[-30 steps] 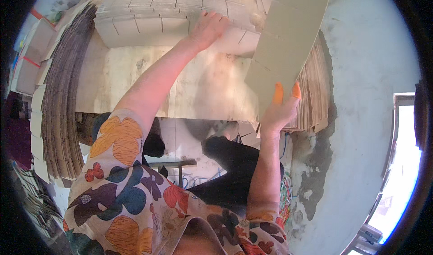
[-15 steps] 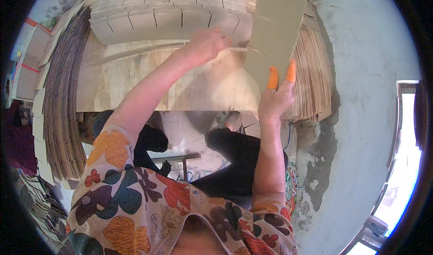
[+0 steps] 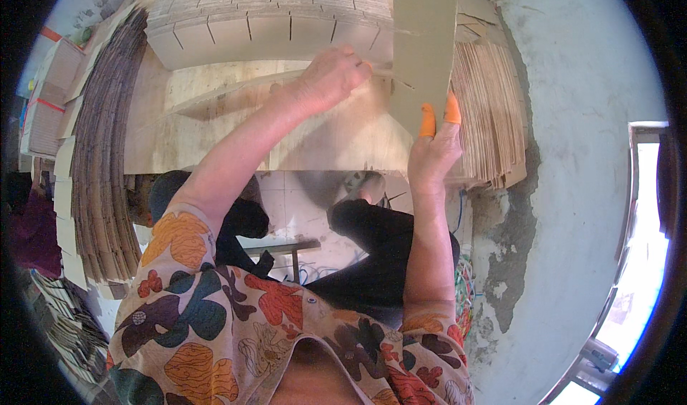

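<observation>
My right hand (image 3: 435,151), with orange finger cots on two fingers, grips the lower end of a long slotted cardboard panel (image 3: 424,54). The panel stretches away from me toward the far side of the wooden worktable (image 3: 300,144). My left hand (image 3: 333,81) is closed above the table, left of the panel; whatever its curled fingers may hold is hidden. Just beyond it sits a long row of slotted cardboard pieces (image 3: 222,47), packed tightly together.
A stack of cardboard sheets (image 3: 490,111) stands right of the panel, near the worn wall (image 3: 587,119). On the left runs a long stack of dark-edged cardboard (image 3: 107,154). Tied cardboard (image 3: 46,122) lies farther left. Below the table a metal bar (image 3: 283,248) shows between my legs.
My right hand has shifted slightly left with the cardboard panel, which now points more directly away from me. My left hand has moved very slightly right, its fingers still curled.
</observation>
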`<state>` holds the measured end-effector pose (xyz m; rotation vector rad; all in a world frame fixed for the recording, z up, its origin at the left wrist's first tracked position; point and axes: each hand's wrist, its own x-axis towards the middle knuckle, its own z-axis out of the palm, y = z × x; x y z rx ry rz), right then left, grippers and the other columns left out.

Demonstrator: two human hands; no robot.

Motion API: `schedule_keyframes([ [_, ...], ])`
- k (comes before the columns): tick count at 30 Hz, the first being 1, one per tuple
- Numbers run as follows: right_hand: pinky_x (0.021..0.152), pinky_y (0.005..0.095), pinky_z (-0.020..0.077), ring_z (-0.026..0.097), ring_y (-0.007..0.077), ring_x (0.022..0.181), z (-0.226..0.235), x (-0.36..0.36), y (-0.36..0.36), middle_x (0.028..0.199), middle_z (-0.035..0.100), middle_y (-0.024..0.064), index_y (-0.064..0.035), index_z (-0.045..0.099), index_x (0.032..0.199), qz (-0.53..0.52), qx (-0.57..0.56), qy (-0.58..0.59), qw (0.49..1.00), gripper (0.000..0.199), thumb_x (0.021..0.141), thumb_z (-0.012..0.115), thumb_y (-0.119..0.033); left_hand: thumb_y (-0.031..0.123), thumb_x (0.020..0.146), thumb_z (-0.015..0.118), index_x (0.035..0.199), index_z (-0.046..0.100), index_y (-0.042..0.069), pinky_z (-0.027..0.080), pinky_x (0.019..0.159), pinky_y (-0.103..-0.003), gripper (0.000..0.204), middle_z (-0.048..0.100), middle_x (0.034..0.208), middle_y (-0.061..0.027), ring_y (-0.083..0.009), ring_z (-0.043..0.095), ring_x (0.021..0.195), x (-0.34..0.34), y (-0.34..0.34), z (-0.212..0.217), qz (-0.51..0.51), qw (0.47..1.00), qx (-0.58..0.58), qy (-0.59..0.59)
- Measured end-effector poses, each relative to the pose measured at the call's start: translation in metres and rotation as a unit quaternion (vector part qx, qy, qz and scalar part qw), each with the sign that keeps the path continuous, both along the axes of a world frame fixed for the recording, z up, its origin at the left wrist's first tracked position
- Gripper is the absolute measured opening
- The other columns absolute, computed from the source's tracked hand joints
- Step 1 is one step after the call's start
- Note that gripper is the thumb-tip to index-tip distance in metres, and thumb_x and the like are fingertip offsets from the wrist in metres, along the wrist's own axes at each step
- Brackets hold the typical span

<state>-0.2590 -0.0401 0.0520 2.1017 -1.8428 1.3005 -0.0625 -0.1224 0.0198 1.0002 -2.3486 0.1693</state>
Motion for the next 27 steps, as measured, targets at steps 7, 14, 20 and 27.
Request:
schedule_keyframes([
  [7,0.072,0.0461,0.0515,0.057,0.0421,0.094,-0.013,0.002,-0.004,0.132,0.042,0.0195,-0.0059,0.037,0.125,0.010,0.027,0.055,0.998,0.041,0.087,0.052,-0.004,0.004,0.070,0.056,0.081,0.056,0.003,0.048,0.062,-0.035,0.010,0.057,0.073,-0.0088,-0.0247,0.057,0.075,-0.021,0.035,0.032,-0.074,0.995,-0.001,0.069],
  [14,0.071,0.0471,0.0510,0.056,0.0436,0.092,-0.017,0.000,0.005,0.124,0.045,0.0210,-0.0064,0.036,0.126,0.012,0.083,0.031,0.996,0.044,0.085,0.052,-0.003,0.025,0.073,0.070,0.084,0.055,0.001,0.048,0.070,-0.038,0.031,0.057,0.078,-0.0113,-0.0272,0.056,0.074,-0.009,0.057,0.059,-0.068,0.930,0.308,0.190],
  [20,0.075,0.0472,0.0505,0.055,0.0440,0.095,-0.015,0.009,0.011,0.122,0.046,0.0212,-0.0073,0.034,0.130,0.021,0.080,0.009,0.997,0.051,0.083,0.053,0.000,0.029,0.068,0.077,0.107,0.053,0.001,0.046,0.080,-0.038,0.053,0.059,0.095,-0.0109,-0.0279,0.053,0.097,0.015,-0.041,0.052,0.134,0.977,0.161,-0.038],
  [27,0.079,0.0451,0.0500,0.057,0.0421,0.096,-0.017,0.013,0.009,0.117,0.051,0.0199,-0.0077,0.035,0.131,0.013,0.077,-0.005,0.997,0.054,0.081,0.055,0.003,0.018,0.067,0.072,0.106,0.054,0.005,0.040,0.088,-0.037,0.045,0.057,0.098,-0.0095,-0.0260,0.052,0.101,0.017,-0.091,-0.009,0.164,0.981,0.038,-0.091],
])
